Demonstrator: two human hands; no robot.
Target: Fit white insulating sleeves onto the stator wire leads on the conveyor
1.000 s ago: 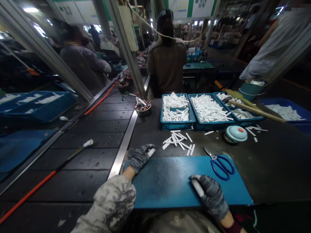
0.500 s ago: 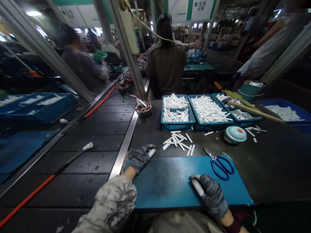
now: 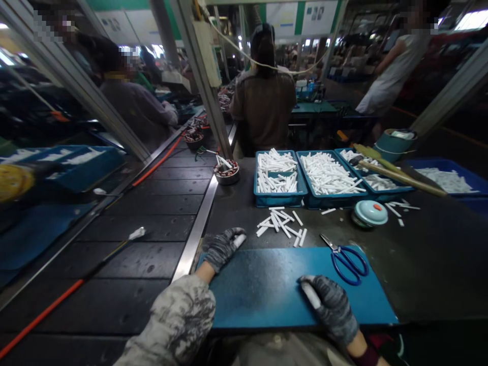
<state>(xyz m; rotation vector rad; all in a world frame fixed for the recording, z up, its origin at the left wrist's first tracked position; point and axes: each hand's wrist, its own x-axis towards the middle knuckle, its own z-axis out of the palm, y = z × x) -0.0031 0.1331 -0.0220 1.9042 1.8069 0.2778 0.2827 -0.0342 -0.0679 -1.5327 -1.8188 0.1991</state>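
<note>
My left hand [image 3: 223,248], in a grey patterned knit glove, rests at the upper left corner of a blue mat [image 3: 263,290]. Its fingers are curled together beside the white-covered thumb. My right hand [image 3: 330,300], gloved alike, lies on the mat's right part, fingers bent in and its white thumb alongside. Neither hand shows anything in its grip. Scissors [image 3: 346,262] with blue handles lie just beyond my right hand. Ahead of the mat is a loose pile of short white tubes [image 3: 280,222].
Blue bins [image 3: 280,199] of white tubes line the back, near a round lidded container [image 3: 369,212] and a wooden-handled tool [image 3: 404,178]. On the left runs a dark slatted conveyor [image 3: 152,254] carrying a red-sleeved cable [image 3: 41,317]. A wound coil part [image 3: 226,173] stands beside a metal post. Other people are beyond.
Both my hands stay where they were; the view shifts slightly. A round yellow object has come in at the far left. The person at the upper right has moved and stands more upright.
</note>
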